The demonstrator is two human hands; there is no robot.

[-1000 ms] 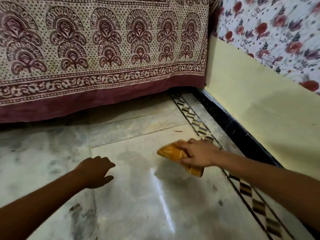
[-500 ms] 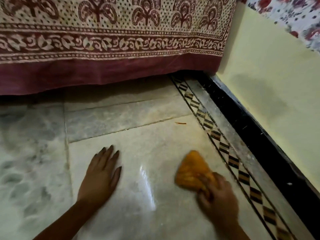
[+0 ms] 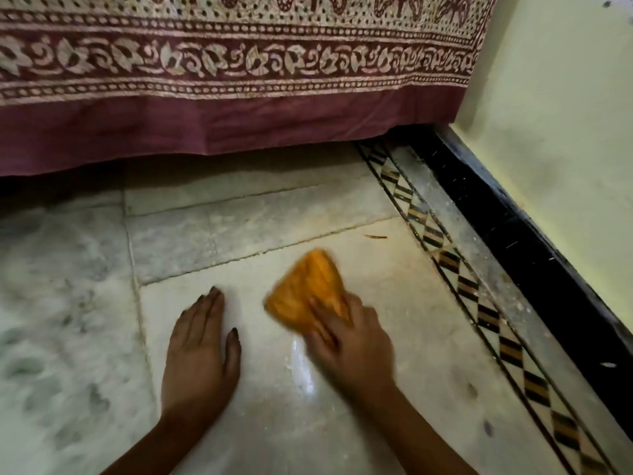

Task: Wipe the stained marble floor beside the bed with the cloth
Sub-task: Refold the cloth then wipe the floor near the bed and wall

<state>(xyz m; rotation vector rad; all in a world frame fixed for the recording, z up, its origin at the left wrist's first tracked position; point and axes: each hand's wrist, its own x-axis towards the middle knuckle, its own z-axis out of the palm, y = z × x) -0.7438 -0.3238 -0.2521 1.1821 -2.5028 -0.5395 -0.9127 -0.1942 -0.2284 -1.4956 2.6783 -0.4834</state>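
- Clearly the wiping is under way: the cloth (image 3: 306, 293), an orange bundle, lies pressed on the pale marble floor (image 3: 411, 337) near the middle of the view, with its far tip pointing to about 12 o'clock, toward the bed cover (image 3: 239, 125).
- Just below the cloth, at about 6 o'clock from it, a glossy streak shows on the slab, which I judge to be a patch already gone over.
- Much looks left to do, in my judgement: grey smudges cover the slab at 9 o'clock, small dark spots sit at about 4 o'clock near the patterned border strip (image 3: 479, 303), and a thin bit of debris (image 3: 375, 236) lies at about 1 o'clock from the cloth.
- Dust also lines the band between that strip and the black skirting (image 3: 534, 255) at 3 o'clock.
- The right hand (image 3: 352, 341) is closed over the near end of the cloth, fingers laid on top of it and pressing down; it is blurred, which suggests a stroke in progress, and its forearm runs off toward 5 o'clock.
- The left hand (image 3: 200, 351) holds nothing: it lies flat and spread on the floor just beside the cloth, at 9 o'clock from it, fingers pointing to 12 o'clock, seemingly as a prop.
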